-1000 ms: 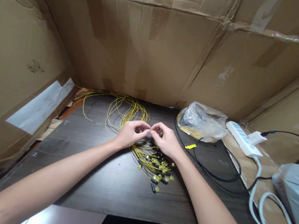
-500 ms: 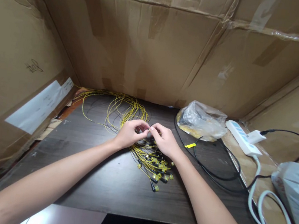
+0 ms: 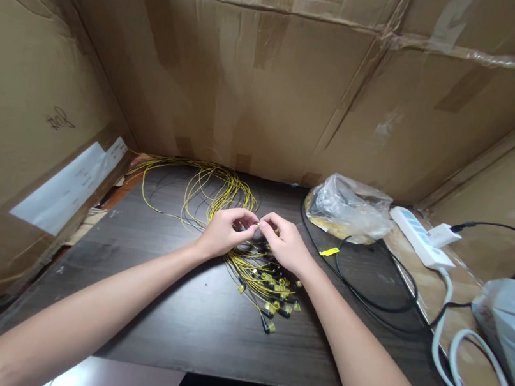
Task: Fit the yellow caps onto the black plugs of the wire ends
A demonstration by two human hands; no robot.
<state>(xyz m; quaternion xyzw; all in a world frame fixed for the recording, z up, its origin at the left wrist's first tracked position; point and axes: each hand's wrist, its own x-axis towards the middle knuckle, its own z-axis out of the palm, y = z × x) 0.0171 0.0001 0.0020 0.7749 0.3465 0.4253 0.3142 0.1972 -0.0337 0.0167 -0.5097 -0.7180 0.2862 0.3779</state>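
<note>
My left hand (image 3: 226,233) and my right hand (image 3: 283,242) meet over a bundle of thin yellow cables (image 3: 234,193). Both have thumb and forefinger closed in a pinch, with the fingertips almost touching. Between them is a tiny dark piece with a light tip, which looks like a cable connector (image 3: 259,223); the fingers cover most of it. Below my hands, the cable ends fan out towards me, with several black connectors (image 3: 265,325) carrying clear yellowish caps or tags (image 3: 271,328). The middle of the bundle is hidden under my hands.
A clear plastic bag (image 3: 349,207) lies at the back right of the dark tabletop (image 3: 160,327). Beside it run a black cable (image 3: 367,300) with a yellow tag (image 3: 329,251) and a white power strip (image 3: 420,237). Cardboard walls (image 3: 234,86) enclose the back and sides.
The view has shifted very slightly. Both hands keep their pinch in nearly the same place, and a light tip shows a little more clearly between the fingertips.
</note>
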